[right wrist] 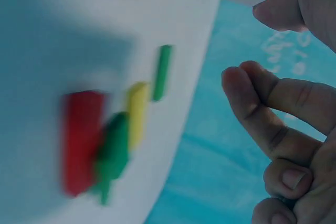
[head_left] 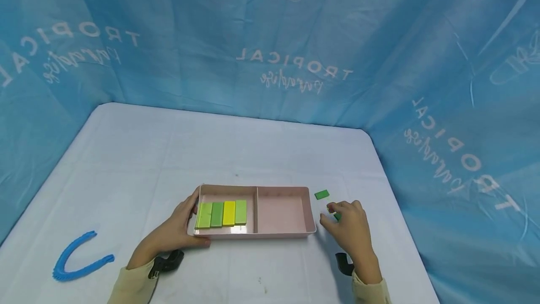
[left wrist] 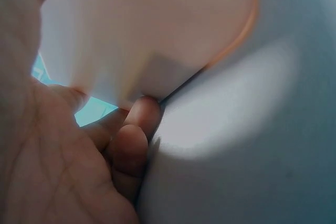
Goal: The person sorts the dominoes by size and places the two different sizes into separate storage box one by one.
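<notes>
My left hand grips the left end of a pale pink two-compartment box, thumb along the near side. In the left wrist view its fingertips curl against the box wall. A row of light green, green and yellow tiles stands in the left compartment; the right one shows a bare floor. Over loose tiles right of the box hovers my right hand, thumb and forefinger apart with nothing between. The right wrist view shows a red tile, a yellow tile and green tiles below it.
A blue, ridged, U-shaped strip lies at the left on the white cloth-covered table. Blue printed curtains hang around the back and sides. A black wrist mount sits by the left sleeve.
</notes>
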`<state>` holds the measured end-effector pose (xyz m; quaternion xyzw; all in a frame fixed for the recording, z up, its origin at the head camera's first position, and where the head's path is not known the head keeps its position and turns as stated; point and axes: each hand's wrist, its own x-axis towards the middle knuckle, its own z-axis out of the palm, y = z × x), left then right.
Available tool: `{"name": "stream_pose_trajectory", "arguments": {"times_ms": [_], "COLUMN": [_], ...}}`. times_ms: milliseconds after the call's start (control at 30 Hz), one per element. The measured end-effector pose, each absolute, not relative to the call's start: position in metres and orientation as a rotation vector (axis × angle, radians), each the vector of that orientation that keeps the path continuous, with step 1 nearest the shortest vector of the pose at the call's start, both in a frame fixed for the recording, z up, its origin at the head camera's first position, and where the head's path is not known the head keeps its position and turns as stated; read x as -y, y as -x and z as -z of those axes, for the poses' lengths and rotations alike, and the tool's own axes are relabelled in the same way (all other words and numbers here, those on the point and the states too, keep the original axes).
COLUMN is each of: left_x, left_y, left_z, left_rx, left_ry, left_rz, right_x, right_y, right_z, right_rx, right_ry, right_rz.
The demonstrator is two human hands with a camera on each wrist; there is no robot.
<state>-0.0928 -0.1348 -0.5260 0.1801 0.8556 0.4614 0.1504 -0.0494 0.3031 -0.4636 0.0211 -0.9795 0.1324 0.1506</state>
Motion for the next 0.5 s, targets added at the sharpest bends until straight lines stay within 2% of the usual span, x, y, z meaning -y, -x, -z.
{"name": "stream_pose_trajectory", "arguments": {"times_ms": [233, 500], "left_x": [0.135, 0.135], "left_y": [0.094, 0.093], "left_z": [0.526, 0.525], "left_rx": [-2.473, -2.448], "left_ry": [-0.529, -0.531], "left_rz": [-1.322, -1.347], "right_x": [-0.319, -0.331], "right_y": [0.041, 0.031], "right_z": [0.482, 0.482], "right_rx": [2.89, 2.963], "right_ry": [0.13, 0.363], "right_rz": [-0.151, -0.052]}}
